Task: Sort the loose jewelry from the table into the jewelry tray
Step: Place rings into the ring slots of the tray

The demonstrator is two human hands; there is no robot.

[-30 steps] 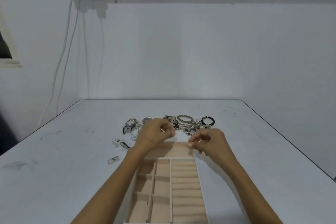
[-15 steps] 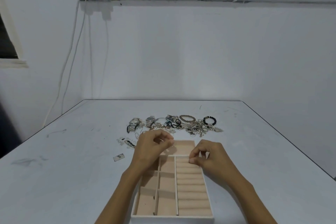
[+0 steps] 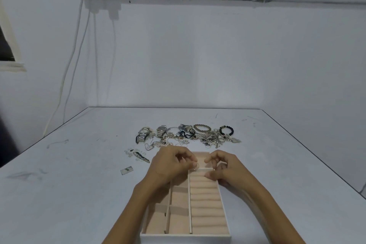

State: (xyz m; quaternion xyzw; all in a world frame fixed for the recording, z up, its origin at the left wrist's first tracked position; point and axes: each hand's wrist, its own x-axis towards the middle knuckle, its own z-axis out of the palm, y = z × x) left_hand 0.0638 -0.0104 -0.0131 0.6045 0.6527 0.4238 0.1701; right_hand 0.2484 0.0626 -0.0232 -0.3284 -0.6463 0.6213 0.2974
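One ring [image 3: 195, 166] sits pinched in left hand [image 3: 170, 166] above jewelry tray [image 3: 186, 238], right hand [image 3: 225, 170] curled just beside.

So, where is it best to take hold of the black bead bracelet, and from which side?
I would pinch the right arc of the black bead bracelet, coming from above on the right. It lies flat as an open ring, with bare table on that side; its near side borders the tangled chains.

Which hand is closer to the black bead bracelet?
Right. The right hand is straight toward the person from the black bead bracelet; the left hand, pinching a small ring, is farther left.
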